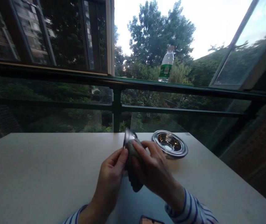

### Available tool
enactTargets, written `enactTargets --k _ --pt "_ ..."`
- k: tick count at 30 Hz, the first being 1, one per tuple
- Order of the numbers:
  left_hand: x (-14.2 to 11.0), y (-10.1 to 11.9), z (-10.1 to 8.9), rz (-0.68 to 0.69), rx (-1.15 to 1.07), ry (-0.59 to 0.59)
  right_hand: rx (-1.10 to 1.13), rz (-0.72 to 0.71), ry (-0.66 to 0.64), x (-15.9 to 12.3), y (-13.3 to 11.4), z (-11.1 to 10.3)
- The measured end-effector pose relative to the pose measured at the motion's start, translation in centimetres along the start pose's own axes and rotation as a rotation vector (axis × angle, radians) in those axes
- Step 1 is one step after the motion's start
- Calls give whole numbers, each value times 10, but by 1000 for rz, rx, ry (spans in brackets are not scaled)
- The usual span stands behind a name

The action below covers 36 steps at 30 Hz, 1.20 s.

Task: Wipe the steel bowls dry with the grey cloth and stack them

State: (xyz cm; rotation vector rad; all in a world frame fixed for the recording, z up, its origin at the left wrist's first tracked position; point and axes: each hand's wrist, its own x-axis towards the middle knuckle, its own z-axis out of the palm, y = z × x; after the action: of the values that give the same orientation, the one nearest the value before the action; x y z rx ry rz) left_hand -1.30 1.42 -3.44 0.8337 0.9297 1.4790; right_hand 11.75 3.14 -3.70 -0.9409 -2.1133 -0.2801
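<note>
1. The dark railing (pixel 193 91) runs the full width ahead of me, past the far edge of my work, with a clear bottle (pixel 166 67) with a green label standing at its top bar.
2. The pale bench (pixel 53 161) spreads below my wrists. I lift the work above it, so a low hold over this surface seems wise in case of a slip.
3. My right hand (pixel 155 165) presses inward, its fingers bunched on cloth, the index reaching up near the rim. Flat fingertips should, I judge, spread the pressure better than one poking tip.
4. My left hand (pixel 110 174) pinches the bowl at its near edge, thumb on my side; the other fingers are partly hidden, so I cannot tell how far round they reach. A firm pinch at the rim should resist the push from the right.
5. The stacked bowls (pixel 183 150) sit at the far right of the bench, shiny and apart from my work, just beyond my right knuckles; my elbow and wrist ought to swing clear of them.
6. The metal bowl (pixel 129 136) is tipped on its side between my hands. Turning it little by little would bring each part under the fabric.
7. The gray cloth (pixel 131 165) lies against the bowl's right side, its loose end hanging down; gathering that end would stop it dragging.
8. A phone (pixel 151 220) shows partly at the bottom edge.
</note>
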Motion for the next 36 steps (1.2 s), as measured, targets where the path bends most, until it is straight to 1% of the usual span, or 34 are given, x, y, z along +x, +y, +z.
enactTargets --k 2,4,8,10,12,15,17,18,20,22,24,26,28,30,32,36 --pt "-3 -2 1 -27 11 -37 -3 83 14 3 5 -4" --pt "-4 -2 2 -37 30 -51 -6 98 10 4 7 -7" --pt "-1 1 -2 45 70 -55 -33 -47 13 1 0 -6" --pt "0 2 -2 78 99 -71 -39 -69 27 1 -2 -7" --pt "-1 2 -1 70 142 -103 -52 -14 43 2 2 -11" --pt "-7 0 4 31 167 -169 -70 134 52 6 12 -18" --pt "-9 -1 7 12 148 -176 -74 181 44 8 14 -20" --pt "-9 -2 7 2 138 -167 -81 173 37 8 14 -19" --pt "-7 -2 6 -4 126 -136 -104 105 17 6 8 -15" --pt "-4 -2 4 18 119 -103 -131 25 -2 4 2 -12" --pt "-1 -2 2 43 118 -85 -133 -17 -12 3 -1 -11" --pt "-1 -2 1 42 135 -106 -117 10 0 4 2 -14" --pt "-2 -2 1 22 155 -143 -95 77 19 6 7 -17" --pt "-4 -3 2 9 163 -155 -84 126 32 7 11 -19" --pt "-5 -3 3 14 147 -143 -83 107 49 6 10 -17" --pt "-5 -2 2 51 104 -125 -110 -24 94 4 4 -11"
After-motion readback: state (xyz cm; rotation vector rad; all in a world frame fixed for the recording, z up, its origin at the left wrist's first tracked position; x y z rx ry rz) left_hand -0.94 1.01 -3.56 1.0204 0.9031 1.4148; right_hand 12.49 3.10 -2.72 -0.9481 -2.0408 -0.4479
